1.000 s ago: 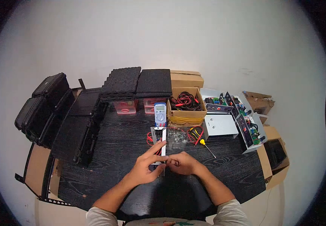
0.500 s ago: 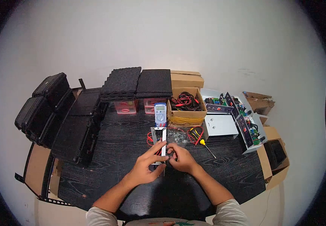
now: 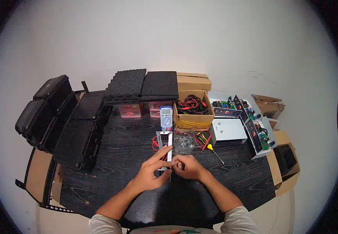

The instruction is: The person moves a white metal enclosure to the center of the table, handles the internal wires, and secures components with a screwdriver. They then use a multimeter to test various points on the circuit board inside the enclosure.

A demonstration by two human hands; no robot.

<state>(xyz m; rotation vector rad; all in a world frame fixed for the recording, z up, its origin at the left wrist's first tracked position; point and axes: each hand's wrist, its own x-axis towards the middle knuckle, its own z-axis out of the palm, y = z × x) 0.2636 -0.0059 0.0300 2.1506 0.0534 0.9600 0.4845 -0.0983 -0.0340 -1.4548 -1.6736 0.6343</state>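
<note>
My left hand (image 3: 153, 169) grips a small white metal case (image 3: 170, 141) from the left, its fingers across the upright side panel and its thumb lower down. The case stands on edge, with red wires (image 3: 163, 156) showing inside it. On the other side of the panel, my right hand (image 3: 188, 167) is closed, fingertips pinched together at the panel's face. Whatever is in that pinch is hidden. Behind the case lies a blue-grey multimeter (image 3: 166, 119). Small loose screws and washers (image 3: 184, 141) are scattered right of the case, beside a yellow-handled screwdriver (image 3: 215, 153).
An open cardboard box (image 3: 193, 120) of red and black test leads stands behind. At right are a white cover (image 3: 229, 130) and opened white units with circuit boards (image 3: 260, 138). Black hard cases (image 3: 77, 142) fill the left; black foam sheets (image 3: 160, 86) top pink-fronted boxes (image 3: 130, 110).
My right hand has shifted slightly down and its fingers have curled tighter against the panel. The left hand and the case have stayed in place.
</note>
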